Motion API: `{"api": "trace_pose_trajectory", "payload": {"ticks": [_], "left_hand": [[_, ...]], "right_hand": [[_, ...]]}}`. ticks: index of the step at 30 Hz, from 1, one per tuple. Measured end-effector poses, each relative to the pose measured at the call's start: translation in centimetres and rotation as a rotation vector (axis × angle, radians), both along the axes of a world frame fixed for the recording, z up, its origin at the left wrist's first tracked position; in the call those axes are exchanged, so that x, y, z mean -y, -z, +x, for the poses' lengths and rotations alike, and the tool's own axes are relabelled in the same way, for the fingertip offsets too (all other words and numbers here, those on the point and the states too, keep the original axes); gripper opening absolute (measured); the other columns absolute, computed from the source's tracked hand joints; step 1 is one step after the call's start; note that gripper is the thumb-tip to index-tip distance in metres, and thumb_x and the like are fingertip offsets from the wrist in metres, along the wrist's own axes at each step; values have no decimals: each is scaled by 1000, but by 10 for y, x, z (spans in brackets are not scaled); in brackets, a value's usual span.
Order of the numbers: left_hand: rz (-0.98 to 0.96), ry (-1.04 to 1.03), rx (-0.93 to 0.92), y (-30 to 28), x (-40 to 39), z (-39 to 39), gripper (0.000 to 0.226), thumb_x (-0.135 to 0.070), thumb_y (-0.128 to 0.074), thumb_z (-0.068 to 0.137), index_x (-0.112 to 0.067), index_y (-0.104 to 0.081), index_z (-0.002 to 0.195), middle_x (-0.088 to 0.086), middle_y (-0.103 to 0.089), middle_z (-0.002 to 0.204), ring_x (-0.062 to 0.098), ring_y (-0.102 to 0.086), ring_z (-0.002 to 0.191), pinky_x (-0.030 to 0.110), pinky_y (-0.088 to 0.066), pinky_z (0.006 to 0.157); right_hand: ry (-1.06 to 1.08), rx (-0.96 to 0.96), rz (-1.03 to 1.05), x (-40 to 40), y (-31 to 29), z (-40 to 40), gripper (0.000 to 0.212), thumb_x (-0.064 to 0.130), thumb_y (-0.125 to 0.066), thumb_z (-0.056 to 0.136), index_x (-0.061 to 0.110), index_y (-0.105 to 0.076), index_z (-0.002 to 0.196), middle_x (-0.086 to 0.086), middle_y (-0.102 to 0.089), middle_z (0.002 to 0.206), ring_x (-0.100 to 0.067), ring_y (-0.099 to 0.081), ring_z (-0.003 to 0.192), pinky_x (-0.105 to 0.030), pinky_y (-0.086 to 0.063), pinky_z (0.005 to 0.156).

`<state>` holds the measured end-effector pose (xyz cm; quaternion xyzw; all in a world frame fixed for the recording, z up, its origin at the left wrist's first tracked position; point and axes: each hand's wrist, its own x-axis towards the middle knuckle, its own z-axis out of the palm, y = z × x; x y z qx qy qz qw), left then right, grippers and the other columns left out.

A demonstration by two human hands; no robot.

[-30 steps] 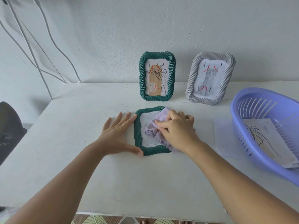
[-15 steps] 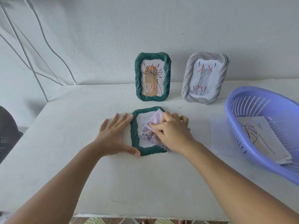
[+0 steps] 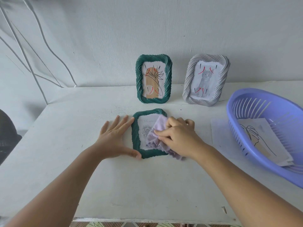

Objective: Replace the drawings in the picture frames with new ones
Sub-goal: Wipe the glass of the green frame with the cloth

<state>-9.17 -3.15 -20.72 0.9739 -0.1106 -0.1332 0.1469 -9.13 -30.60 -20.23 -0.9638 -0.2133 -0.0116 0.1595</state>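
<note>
A green twisted picture frame point(image 3: 135, 136) lies flat on the white table, with a grey rose drawing point(image 3: 146, 130) under its glass. My left hand point(image 3: 113, 138) lies flat against the frame's left edge, thumb at its lower corner. My right hand point(image 3: 178, 136) grips a lilac cloth point(image 3: 155, 133) and presses it on the right half of the glass. Two more frames stand against the wall: a green frame point(image 3: 154, 79) with an orange plant drawing and a grey frame point(image 3: 205, 80) with a cat drawing.
A lilac plastic basket point(image 3: 255, 145) sits at the right and holds sheets with a line drawing point(image 3: 255, 138). A loose white sheet point(image 3: 218, 133) lies beside it. White cables point(image 3: 32, 46) run down the wall at the left. The table's front edge point(image 3: 147, 219) is near me.
My right hand has slid the cloth toward the right side of the glass, which uncovers the rose drawing. My left hand stays at the frame's left edge.
</note>
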Motion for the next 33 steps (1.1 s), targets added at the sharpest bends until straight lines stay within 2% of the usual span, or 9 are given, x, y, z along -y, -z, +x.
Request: {"api": "trace_pose_trajectory", "payload": {"ticks": [4, 10, 13, 16, 19, 23, 26, 29, 33], "left_hand": [[-3, 1, -1, 0, 0, 0, 146, -105, -56, 37, -53, 14, 155, -23, 16, 166, 4, 28, 150, 48, 13, 124], [-3, 3, -12, -1, 0, 0, 146, -105, -57, 38, -53, 15, 154, -23, 17, 166, 4, 28, 150, 47, 14, 124], [5, 5, -11, -2, -1, -1, 146, -106, -55, 38, -53, 15, 155, -23, 17, 166, 4, 28, 150, 47, 13, 125], [4, 9, -7, -1, 0, 0, 146, -106, -55, 37, -53, 15, 154, -23, 17, 165, 4, 29, 150, 47, 13, 125], [11, 5, -22, -2, 0, 0, 146, -105, -56, 38, -52, 16, 154, -23, 19, 165, 4, 30, 149, 47, 14, 124], [-17, -10, -97, -10, 1, 1, 147, -99, -64, 42, -52, 18, 154, -21, 21, 165, 6, 33, 148, 48, 16, 124], [-120, -79, -114, -22, 7, -1, 151, -93, -73, 38, -55, 17, 153, -16, 14, 168, 13, 22, 154, 51, 6, 126], [-237, -124, -76, -36, 15, -6, 146, -87, -78, 44, -54, 10, 155, -18, -3, 167, 12, 5, 153, 54, -11, 124], [-237, -67, 86, -41, 34, -3, 109, -80, -64, 73, -45, -8, 160, -13, -45, 146, 16, -35, 134, 46, -34, 115]], "right_hand": [[-20, -64, 30, 27, -6, -3, 30, 66, -42, 95, 67, -57, 121, 18, -39, 90, -7, -36, 96, -33, -17, 87], [148, 48, 8, -18, 3, 19, 30, 57, -46, 101, 52, -68, 120, 4, -48, 100, -26, -49, 101, -44, -33, 93], [75, 54, 54, -18, 9, 13, 26, 51, -53, 100, 52, -68, 121, 9, -39, 96, -24, -46, 99, -47, -32, 96], [-15, 69, 89, -2, 12, 4, 28, 53, -55, 98, 58, -63, 124, 11, -40, 98, -17, -41, 99, -42, -26, 97], [-25, 68, 94, 5, 10, 6, 32, 62, -47, 96, 61, -59, 126, 12, -41, 102, -13, -39, 100, -40, -22, 99], [94, 64, 157, 11, 6, 12, 56, 71, -27, 90, 55, -50, 139, 13, -46, 108, -14, -48, 106, -43, -25, 105], [219, 61, 117, 24, 6, 16, 57, 63, -31, 94, 47, -43, 148, 6, -52, 116, -22, -52, 112, -47, -32, 104], [265, -29, 110, 31, 9, 19, 50, 52, -44, 101, 48, -38, 150, 3, -51, 127, -25, -47, 123, -46, -29, 108], [242, -74, 121, 31, 10, 18, 53, 48, -48, 101, 54, -31, 151, 5, -54, 127, -26, -45, 122, -43, -30, 107]]}}
